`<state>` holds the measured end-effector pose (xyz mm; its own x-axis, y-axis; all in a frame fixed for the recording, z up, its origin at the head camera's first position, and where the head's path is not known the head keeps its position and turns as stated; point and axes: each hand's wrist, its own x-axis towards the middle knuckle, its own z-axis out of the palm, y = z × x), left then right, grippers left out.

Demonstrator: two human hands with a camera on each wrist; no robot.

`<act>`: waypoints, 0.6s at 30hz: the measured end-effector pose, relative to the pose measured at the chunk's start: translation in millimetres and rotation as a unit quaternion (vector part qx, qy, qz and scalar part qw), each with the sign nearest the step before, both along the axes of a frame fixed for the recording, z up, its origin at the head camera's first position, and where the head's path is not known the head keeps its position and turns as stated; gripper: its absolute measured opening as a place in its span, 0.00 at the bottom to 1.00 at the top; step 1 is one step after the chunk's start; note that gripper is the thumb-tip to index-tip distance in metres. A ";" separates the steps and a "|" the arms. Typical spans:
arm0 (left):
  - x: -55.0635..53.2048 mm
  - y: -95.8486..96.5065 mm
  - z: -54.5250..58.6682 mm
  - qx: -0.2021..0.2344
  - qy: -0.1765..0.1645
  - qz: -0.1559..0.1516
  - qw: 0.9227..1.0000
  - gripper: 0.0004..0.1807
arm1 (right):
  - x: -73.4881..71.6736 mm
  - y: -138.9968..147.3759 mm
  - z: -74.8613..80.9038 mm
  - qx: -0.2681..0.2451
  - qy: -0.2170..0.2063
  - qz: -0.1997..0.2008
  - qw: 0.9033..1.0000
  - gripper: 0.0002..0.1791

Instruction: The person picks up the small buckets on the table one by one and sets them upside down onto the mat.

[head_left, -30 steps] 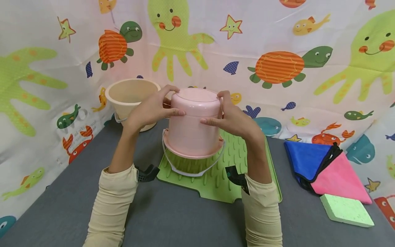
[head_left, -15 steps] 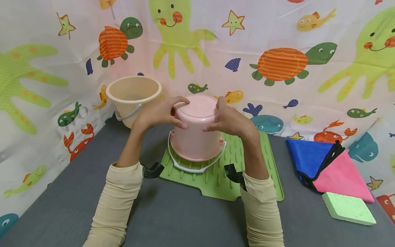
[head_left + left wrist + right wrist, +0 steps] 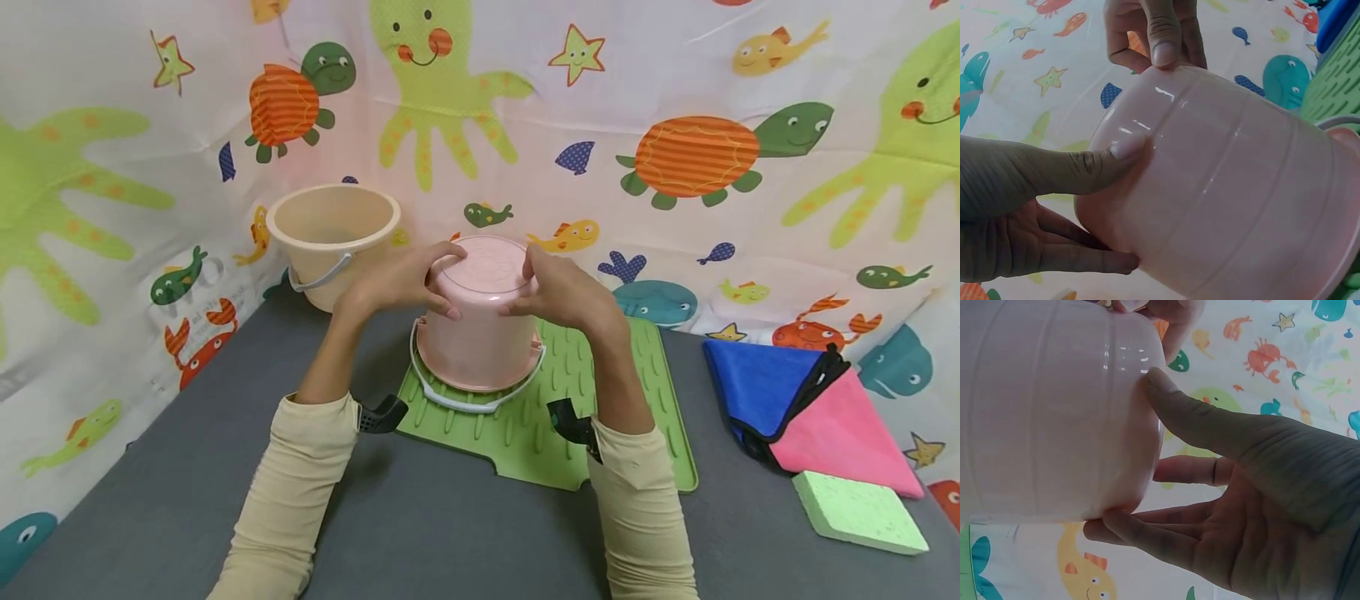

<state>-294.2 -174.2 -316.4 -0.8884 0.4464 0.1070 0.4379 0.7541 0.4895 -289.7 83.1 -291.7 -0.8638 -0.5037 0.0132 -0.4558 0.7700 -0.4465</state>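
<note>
A pink bucket (image 3: 483, 333) is upside down over the green ridged mat (image 3: 600, 417), its base facing up and its white handle (image 3: 450, 402) hanging round the rim at the front. My left hand (image 3: 401, 282) grips the left side near the base, thumb in front and fingers behind. From the right, my right hand (image 3: 566, 287) grips it the same way. In the left wrist view the left thumb (image 3: 1100, 165) presses the bucket's wall. The right wrist view has the right thumb (image 3: 1194, 415) against the wall, with fingertips under the far side.
A cream bucket (image 3: 326, 250) with a grey-white handle stands upright at the back left. Blue and pink cloths (image 3: 810, 417) lie at the right, beside a pale green sponge (image 3: 861, 512). A patterned curtain (image 3: 510, 167) closes off the back and sides of the dark table (image 3: 450, 533).
Both hands have lowered the inverted pink bucket toward the mat, mostly in the first half second. The hands keep their grip. The view has shifted slightly.
</note>
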 end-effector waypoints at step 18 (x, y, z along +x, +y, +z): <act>-1.8 10.5 0.6 -0.010 0.000 0.002 1.000 0.49 | -1.1 7.4 1.2 0.035 -0.014 0.036 0.999 0.28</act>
